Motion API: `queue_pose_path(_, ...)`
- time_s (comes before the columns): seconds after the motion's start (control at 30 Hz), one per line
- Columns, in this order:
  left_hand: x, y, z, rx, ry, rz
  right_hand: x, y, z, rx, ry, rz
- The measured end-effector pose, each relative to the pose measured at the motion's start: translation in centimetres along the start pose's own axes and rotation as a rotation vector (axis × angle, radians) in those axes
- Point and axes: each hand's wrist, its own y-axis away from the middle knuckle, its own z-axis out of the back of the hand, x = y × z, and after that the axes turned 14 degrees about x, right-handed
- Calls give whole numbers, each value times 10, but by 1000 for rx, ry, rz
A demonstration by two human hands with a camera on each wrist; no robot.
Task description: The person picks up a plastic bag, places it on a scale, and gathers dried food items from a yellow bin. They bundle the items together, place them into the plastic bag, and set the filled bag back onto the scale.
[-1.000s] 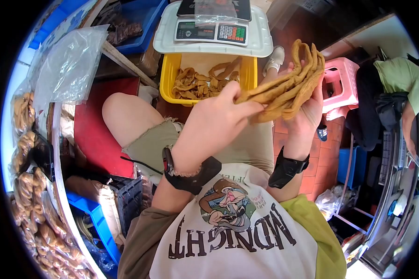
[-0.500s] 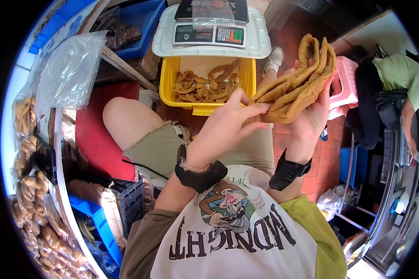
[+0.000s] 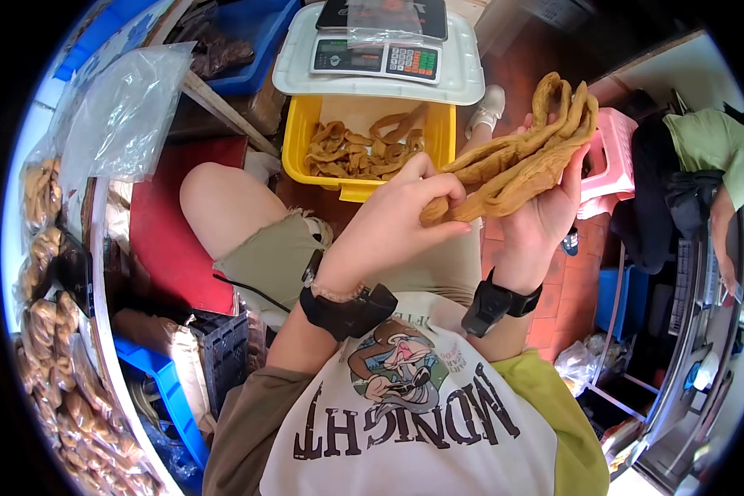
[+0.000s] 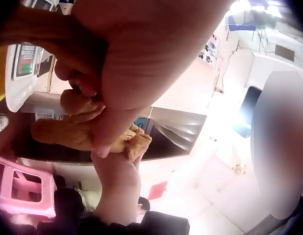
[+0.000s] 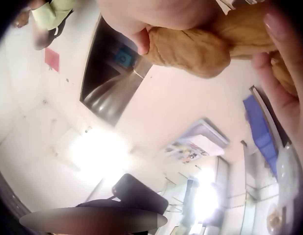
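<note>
A folded bundle of long, wrinkled brown food strips [image 3: 521, 169] is held up between the two hands in the head view. My left hand [image 3: 393, 219] pinches the strips at their near end, and a short loop pokes out between its fingers. The right hand [image 3: 541, 219] grips the looped far part, palm up, thumb along the outer side. In the left wrist view a thick strip [image 4: 58, 134] hangs beside the left fingers. The right wrist view shows the right thumb [image 5: 141, 43] against a strip [image 5: 190, 51]. More such strips [image 3: 364, 153] lie in the yellow bin [image 3: 293, 140].
A digital scale [image 3: 376, 59] sits on a white lid [image 3: 463, 78] over the bin's back. Bagged brown strips [image 3: 83, 388] and a clear plastic bag [image 3: 120, 116] lie along the left. At right are a pink stool [image 3: 612, 149] and another person [image 3: 711, 149].
The bundle has shifted slightly right in the head view and its folds have spread. My left hand has turned, so a strip end now shows between its fingers.
</note>
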Motion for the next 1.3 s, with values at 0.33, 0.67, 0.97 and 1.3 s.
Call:
queue_pose_path(0.33, 1, 2, -10, 19, -186, -39, -12, -7, 14, -247, 915, 193)
queue_pose_path(0.67, 0, 5, 0, 1, -237, 70, -11, -6, 4, -220, 896, 165)
queue_pose_path(0.97, 31, 20, 51, -35, 446, 367, -12, -5, 2, 65, 435, -49)
queue_pose_path(1.3, 38, 51, 93, -252, 1422, -375, -36, 7, 1, 151, 1015, -235)
